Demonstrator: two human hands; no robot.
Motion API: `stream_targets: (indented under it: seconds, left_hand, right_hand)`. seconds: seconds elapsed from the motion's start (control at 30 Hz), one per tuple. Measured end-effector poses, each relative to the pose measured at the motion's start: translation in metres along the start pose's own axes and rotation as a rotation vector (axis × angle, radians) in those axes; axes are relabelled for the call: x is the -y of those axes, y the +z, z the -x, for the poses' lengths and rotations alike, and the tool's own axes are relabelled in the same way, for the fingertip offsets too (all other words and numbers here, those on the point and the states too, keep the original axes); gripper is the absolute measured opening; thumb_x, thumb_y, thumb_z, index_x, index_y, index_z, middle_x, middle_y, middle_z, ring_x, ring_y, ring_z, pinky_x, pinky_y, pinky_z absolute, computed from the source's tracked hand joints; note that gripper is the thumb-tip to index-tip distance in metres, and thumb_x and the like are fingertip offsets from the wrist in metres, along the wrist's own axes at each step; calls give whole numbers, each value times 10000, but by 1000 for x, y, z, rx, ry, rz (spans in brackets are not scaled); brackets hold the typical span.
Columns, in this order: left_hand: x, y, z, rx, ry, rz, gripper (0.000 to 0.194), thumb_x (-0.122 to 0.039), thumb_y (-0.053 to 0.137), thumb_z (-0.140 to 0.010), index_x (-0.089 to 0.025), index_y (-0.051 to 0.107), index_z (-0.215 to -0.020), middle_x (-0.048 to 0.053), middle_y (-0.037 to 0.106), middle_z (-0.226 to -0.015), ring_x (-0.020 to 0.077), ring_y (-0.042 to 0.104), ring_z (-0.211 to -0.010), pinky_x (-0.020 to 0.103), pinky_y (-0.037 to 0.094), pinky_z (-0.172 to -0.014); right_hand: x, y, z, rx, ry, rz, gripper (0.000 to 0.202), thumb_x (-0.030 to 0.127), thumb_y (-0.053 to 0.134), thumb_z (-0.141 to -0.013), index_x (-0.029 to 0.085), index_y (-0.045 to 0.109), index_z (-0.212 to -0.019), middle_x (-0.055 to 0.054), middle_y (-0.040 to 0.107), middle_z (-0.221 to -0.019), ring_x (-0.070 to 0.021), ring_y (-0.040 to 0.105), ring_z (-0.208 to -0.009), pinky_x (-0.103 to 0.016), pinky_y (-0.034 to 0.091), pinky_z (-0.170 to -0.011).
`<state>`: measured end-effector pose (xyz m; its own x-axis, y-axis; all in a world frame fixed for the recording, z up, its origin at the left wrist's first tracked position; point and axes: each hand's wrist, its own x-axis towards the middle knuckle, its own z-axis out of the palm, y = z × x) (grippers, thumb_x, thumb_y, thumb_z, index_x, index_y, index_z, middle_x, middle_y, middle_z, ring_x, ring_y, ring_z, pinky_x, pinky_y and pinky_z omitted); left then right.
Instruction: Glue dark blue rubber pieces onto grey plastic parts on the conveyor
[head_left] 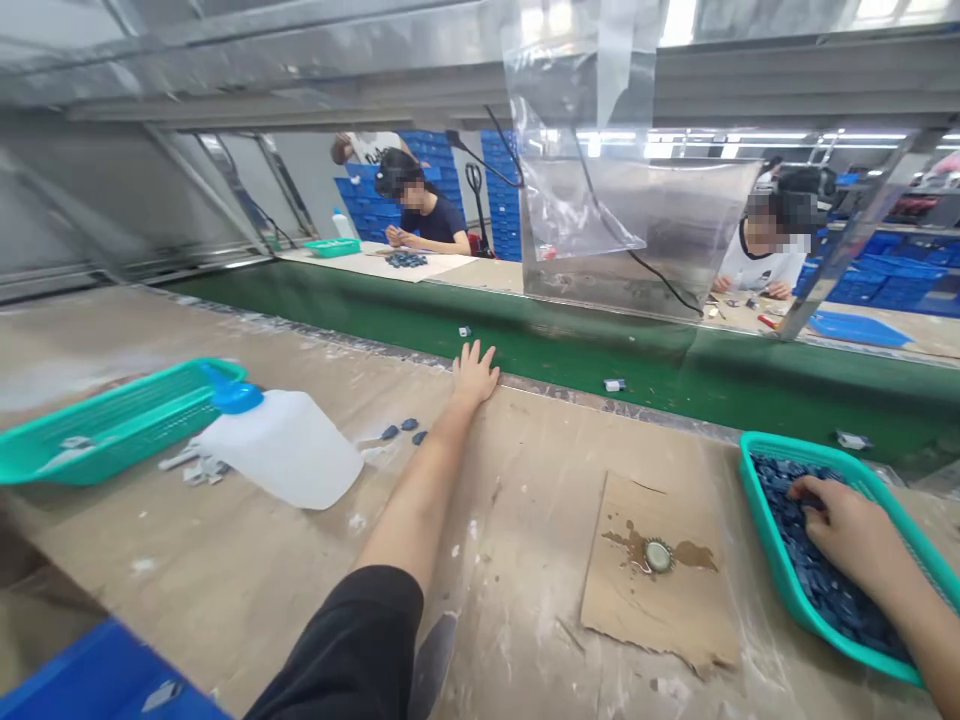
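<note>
My left hand (475, 372) reaches forward with fingers spread over the near edge of the green conveyor belt (555, 350). Just beyond its fingertips, a small white-and-dark piece (464, 332) lies on the belt. Over on the right, my right hand (851, 525) dips into a turquoise basket (784, 595) filled with small dark blue pieces (825, 580). Its fingers are curled at the heap, and what they pinch is hidden. Between the hands, a torn cardboard sheet (622, 600) carries a bottle-cap-like disc (658, 556) amid a wet brown stain.
A white bottle with a blue cap (289, 450) lies left, beside a turquoise tray (120, 420) and grey scraps (201, 468). A few dark pieces (409, 425) rest near my left forearm. More pieces (614, 385) sit on the belt. Two co-workers sit across it; plastic sheeting (577, 200) hangs overhead.
</note>
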<state>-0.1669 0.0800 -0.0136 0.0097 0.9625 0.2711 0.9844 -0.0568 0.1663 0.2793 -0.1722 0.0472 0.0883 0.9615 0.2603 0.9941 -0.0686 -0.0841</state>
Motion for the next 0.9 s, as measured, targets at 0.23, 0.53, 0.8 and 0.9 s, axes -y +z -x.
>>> stream_targets:
  seconds: [0.23,0.53,0.8,0.9]
  left_hand:
    - [14,16,-5,32,-40,70,410,-303,344,-883,-150,545,-1206,92,567,-1215,225,488,-1144,332,363,-987]
    - [7,6,2,30,-22,75,384,-220,349,-859,-184,597,-1150,68,561,-1232,216,510,-1127,340,372,-981]
    - [2,0,8,-138,23,8,537,-281,367,-883,-174,307,-1406,113,158,-1491,316,157,-1359,435,213,-1078]
    - [-3,-6,5,-219,211,-90,559,-226,372,-878,-229,253,-1424,69,67,-1511,282,76,-1382,451,120,-1102]
  right_hand:
    - [2,-6,-5,87,74,-83,143,205,409,-665,294,521,-649,-170,659,-799,-332,628,-750,-457,457,-690]
    - [8,-11,-7,182,119,-66,133,251,352,-706,285,478,-730,-203,659,-938,-358,609,-900,-471,433,-809]
    - [13,-13,-6,94,219,-181,118,253,421,-634,280,468,-739,-193,654,-844,-355,627,-801,-481,461,-731]
    - [10,-10,-6,101,281,-220,136,286,431,-612,278,480,-739,-186,654,-803,-360,628,-755,-495,468,-716]
